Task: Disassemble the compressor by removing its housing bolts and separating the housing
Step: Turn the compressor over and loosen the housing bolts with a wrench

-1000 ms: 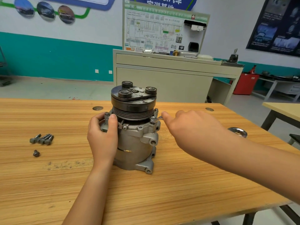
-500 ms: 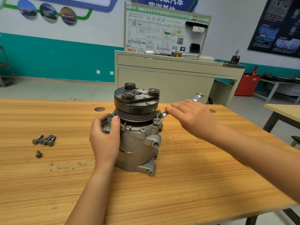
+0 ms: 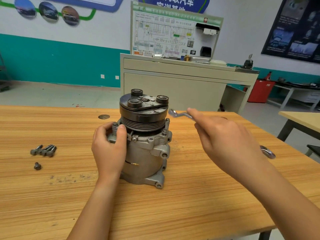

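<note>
The left hand (image 3: pixel 109 149) grips the compressor (image 3: pixel 145 141) on the counter (image 3: pixel 173 213). The right hand (image 3: pixel 225 142) holds a wrench (image 3: pixel 178 114) beside it.

**Training workshop with teal-banded walls**

A pale wooden workbench (image 3: pixel 173 213) with striped grain lies under the left hand (image 3: pixel 109 149) and the right hand (image 3: pixel 225 141). Straight beyond them stands a beige cabinet (image 3: pixel 173 89) carrying an upright wiring-diagram board (image 3: pixel 169 35). The wall (image 3: pixel 60 63) behind is white above and teal below, with two white sockets (image 3: pixel 102 76) beyond the left hand. Oval car pictures (image 3: pixel 48 13) hang high on that side. Far beyond the right hand are a dark poster (image 3: pixel 297 28), a red bin (image 3: pixel 260 90) and a second table (image 3: pixel 303 120). The floor (image 3: pixel 52 96) is grey.
</note>
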Tool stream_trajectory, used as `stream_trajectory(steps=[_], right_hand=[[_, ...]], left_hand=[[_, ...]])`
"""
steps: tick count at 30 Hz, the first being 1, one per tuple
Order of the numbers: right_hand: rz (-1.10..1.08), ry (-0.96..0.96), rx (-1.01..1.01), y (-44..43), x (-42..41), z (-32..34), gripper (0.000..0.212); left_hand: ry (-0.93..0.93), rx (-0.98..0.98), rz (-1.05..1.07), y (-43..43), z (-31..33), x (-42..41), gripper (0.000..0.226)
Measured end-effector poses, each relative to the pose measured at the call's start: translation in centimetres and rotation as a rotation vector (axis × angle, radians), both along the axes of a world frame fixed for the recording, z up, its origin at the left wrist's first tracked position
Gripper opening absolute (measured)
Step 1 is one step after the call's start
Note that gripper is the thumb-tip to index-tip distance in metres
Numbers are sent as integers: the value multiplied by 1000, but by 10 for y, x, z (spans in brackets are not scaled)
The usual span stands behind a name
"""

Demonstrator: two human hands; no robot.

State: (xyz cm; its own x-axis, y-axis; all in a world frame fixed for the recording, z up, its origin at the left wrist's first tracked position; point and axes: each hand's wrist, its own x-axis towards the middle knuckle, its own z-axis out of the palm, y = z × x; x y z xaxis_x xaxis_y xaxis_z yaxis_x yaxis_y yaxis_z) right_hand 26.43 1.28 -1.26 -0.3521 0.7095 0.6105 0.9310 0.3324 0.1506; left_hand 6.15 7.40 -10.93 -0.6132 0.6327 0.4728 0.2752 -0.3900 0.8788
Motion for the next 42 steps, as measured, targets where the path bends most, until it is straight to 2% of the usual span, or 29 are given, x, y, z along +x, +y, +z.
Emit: stream_trajectory(steps=[2, 6, 13, 19, 26, 28, 30, 32, 34, 37, 40, 42], right_hand=[[-114, -113, -85, -2, -1, -5, 50], [-183, -154, -176, -3, -15, -7, 52], [-232, -298, -267, -9, -38, 0, 62], [-177, -362, -258, -16, -53, -13, 60], [-103, -493, -128, 22, -4, -7, 53], [57, -428, -23, 46, 13, -10, 49], [246, -309, 181, 70, 21, -20, 29], [317, -212, 319, 91, 11, -30, 18], [329, -84, 354, 104, -4, -39, 20], [342, 13, 358, 106, -11, -43, 22], [331, 205, 383, 86, 5, -34, 22], [319, 236, 355, 63, 16, -24, 30]], left_hand=[[2, -3, 1, -1, 0, 0, 25], [2, 7, 7, -3, 2, -1, 42], [-2, 21, 1, -3, 1, 0, 41], [-9, 27, -6, -4, 0, 2, 34], [-67, 32, -26, -1, -1, 2, 11], [-80, 39, -27, 0, -1, 3, 10], [-90, 49, -20, 0, 0, 4, 10], [-104, 62, -7, 0, 1, 5, 10], [-112, 66, 5, 0, 1, 6, 11], [-115, 61, -1, 0, 2, 5, 12], [-114, 62, -11, 0, 1, 5, 12], [-118, 64, -10, 0, 0, 5, 12]])
